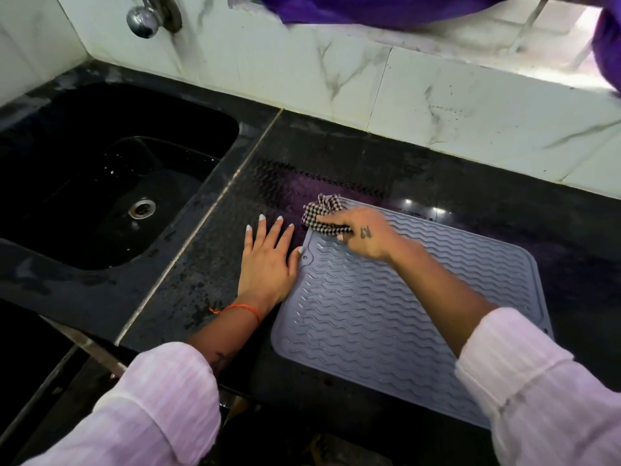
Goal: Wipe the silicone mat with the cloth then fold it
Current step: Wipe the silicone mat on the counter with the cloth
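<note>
A grey-blue silicone mat (386, 307) with wavy ridges lies flat on the black counter, right of the sink. My right hand (364, 235) presses a bunched black-and-white checked cloth (321, 215) onto the mat's far left corner. My left hand (268, 260) rests flat on the counter, fingers spread, with its thumb touching the mat's left edge. Part of the cloth is hidden under my right fingers.
A black sink (111, 176) with a metal drain (142, 208) lies to the left. A chrome tap (148, 18) is fixed to the white marble-tiled wall (437, 105) behind. Purple fabric (369, 8) hangs over the window ledge. The wet counter (504, 196) extends to the right.
</note>
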A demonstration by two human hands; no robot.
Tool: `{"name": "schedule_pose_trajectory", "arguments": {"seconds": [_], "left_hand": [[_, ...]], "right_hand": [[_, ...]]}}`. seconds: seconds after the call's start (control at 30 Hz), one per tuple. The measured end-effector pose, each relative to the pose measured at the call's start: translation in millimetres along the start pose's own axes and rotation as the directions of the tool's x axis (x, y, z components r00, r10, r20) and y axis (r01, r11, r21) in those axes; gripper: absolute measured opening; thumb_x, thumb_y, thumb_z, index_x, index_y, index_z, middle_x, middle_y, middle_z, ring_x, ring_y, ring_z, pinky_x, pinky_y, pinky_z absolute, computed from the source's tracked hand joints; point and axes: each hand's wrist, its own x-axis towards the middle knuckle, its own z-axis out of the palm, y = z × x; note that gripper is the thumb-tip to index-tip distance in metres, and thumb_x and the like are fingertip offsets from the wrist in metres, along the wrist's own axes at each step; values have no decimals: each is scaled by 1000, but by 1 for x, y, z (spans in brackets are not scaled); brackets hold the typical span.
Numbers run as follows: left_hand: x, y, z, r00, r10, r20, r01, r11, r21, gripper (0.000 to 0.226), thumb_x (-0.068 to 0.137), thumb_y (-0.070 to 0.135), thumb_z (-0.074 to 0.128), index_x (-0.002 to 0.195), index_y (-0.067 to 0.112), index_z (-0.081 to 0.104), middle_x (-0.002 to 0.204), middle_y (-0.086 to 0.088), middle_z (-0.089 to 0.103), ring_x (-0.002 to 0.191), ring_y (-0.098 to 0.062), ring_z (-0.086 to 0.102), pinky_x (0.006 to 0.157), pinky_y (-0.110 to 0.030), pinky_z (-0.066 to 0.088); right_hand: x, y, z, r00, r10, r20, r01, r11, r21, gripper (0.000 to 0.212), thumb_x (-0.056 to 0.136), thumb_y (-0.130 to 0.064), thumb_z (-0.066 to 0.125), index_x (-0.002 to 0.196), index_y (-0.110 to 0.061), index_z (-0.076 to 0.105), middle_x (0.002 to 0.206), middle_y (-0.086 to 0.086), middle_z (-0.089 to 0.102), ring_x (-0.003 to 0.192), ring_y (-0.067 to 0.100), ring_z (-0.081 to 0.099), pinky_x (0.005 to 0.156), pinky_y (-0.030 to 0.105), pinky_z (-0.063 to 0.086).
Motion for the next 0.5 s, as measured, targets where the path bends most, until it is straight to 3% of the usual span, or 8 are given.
{"name": "schedule_pose_trajectory", "arguments": {"seconds": [0.2, 0.3, 0.33, 0.4, 0.47, 0.5], "left_hand": [[1, -2, 2, 1000, 2, 2, -2, 1000, 17, 68, 90, 50, 11, 143, 15, 35, 153, -6, 28, 145, -28, 7, 118, -45, -1], [3, -3, 4, 1000, 0, -8, 0, 1000, 16, 68, 90, 50, 13, 143, 14, 36, 152, -6, 30, 145, -29, 8, 118, -45, 0], [2, -3, 4, 1000, 0, -4, 0, 1000, 17, 68, 90, 50, 13, 143, 15, 36, 153, -6, 29, 145, -28, 8, 118, -45, -1], [1, -3, 4, 1000, -2, -1, 2, 1000, 15, 69, 90, 51, 11, 144, 15, 34, 154, -5, 27, 145, -27, 5, 118, -43, -4], [0, -2, 3, 1000, -6, -1, 6, 1000, 9, 70, 89, 52, 10, 145, 16, 33, 154, -4, 26, 146, -27, 3, 118, -42, -5], [1, -2, 3, 1000, -7, 1, 7, 1000, 8, 70, 89, 52, 10, 145, 16, 32, 154, -4, 25, 146, -27, 3, 118, -42, -6]], "right_hand": [[-25, -17, 8, 999, -36, 32, 37, 999, -21, 55, 87, -10, 61, 134, -35, 47, 141, -1, 48, 130, 20, 42, 107, 26, 30], [-30, -9, -2, 993, 5, 121, -46, 939, 340, 57, 83, -4, 63, 126, -40, 55, 137, -6, 52, 123, 19, 51, 104, 29, 40], [-32, -3, -7, 989, 27, 148, -99, 855, 509, 60, 83, 1, 61, 126, -40, 55, 136, -6, 53, 121, 16, 52, 101, 29, 43], [-37, 7, -18, 985, 106, 137, -173, 588, 790, 63, 83, 8, 56, 126, -38, 54, 132, 3, 56, 117, 18, 54, 96, 32, 47], [-37, 14, -22, 966, 235, 105, -169, 271, 948, 56, 85, 6, 54, 123, -35, 55, 127, 10, 56, 113, 25, 56, 95, 42, 48], [-35, 15, -21, 953, 283, 110, -162, 168, 972, 51, 87, 4, 52, 123, -31, 55, 125, 9, 57, 109, 26, 58, 93, 43, 50]]}}
